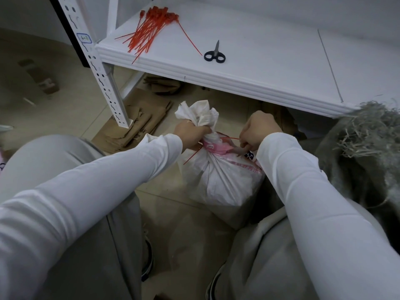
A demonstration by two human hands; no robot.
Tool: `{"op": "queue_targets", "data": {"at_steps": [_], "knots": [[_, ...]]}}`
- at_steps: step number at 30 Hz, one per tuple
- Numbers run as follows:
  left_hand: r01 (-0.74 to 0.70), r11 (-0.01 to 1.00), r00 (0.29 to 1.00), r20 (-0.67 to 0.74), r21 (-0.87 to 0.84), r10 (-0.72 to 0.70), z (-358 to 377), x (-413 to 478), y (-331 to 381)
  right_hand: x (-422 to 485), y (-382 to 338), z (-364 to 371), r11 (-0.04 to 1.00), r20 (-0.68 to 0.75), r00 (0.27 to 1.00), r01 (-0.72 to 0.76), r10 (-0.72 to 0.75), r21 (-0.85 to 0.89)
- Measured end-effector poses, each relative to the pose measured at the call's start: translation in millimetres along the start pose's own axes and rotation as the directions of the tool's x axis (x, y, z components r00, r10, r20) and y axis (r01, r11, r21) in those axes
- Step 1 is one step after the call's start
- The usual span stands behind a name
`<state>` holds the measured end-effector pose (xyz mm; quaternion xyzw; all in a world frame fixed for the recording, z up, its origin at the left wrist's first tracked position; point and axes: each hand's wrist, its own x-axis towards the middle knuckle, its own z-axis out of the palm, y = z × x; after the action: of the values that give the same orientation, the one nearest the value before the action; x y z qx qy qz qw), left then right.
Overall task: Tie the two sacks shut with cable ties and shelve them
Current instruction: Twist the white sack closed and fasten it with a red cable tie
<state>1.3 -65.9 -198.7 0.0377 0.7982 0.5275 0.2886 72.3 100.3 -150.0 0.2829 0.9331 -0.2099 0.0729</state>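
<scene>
A white sack [218, 180] with pink print stands on the floor between my knees. My left hand [190, 133] grips its gathered neck just below the bunched top. A red cable tie [229, 138] runs around the neck, and one end sticks out low on the left. My right hand [257, 131] pinches the tie's other end on the right side of the neck. A second sack [368, 148], grey with a frayed top, stands at the right edge.
A white shelf [249, 68] just above the sack holds a bundle of red cable ties [149, 31], one loose tie and black-handled scissors [214, 54]. A perforated shelf post [104, 83] stands at the left. Flattened cardboard [138, 124] lies on the tiled floor under the shelf.
</scene>
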Motion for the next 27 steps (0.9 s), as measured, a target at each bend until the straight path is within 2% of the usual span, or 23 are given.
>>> {"op": "queue_targets", "data": {"at_steps": [5,12,18,21,27], "knots": [[0.092,0.990,0.995,-0.020,-0.108,-0.095,1,-1,1,-27,-12,-5,0.989,0.148,0.985,0.064,-0.083,0.133],[0.185,0.954,0.982,0.019,-0.237,-0.186,3,-8,3,-38,-29,20,0.976,0.158,0.963,0.213,-0.218,0.049],[0.240,0.916,0.971,0.080,-0.323,-0.226,0,-14,4,-43,-33,35,0.901,0.271,0.878,0.428,-0.395,-0.074],[0.242,0.916,0.970,0.066,-0.321,-0.233,0,-14,4,-47,-33,50,0.837,0.202,0.867,0.494,-0.455,-0.235],[0.250,0.913,0.967,0.041,-0.323,-0.251,2,-12,2,-49,-35,76,0.781,0.074,0.852,0.507,-0.518,-0.365]]}}
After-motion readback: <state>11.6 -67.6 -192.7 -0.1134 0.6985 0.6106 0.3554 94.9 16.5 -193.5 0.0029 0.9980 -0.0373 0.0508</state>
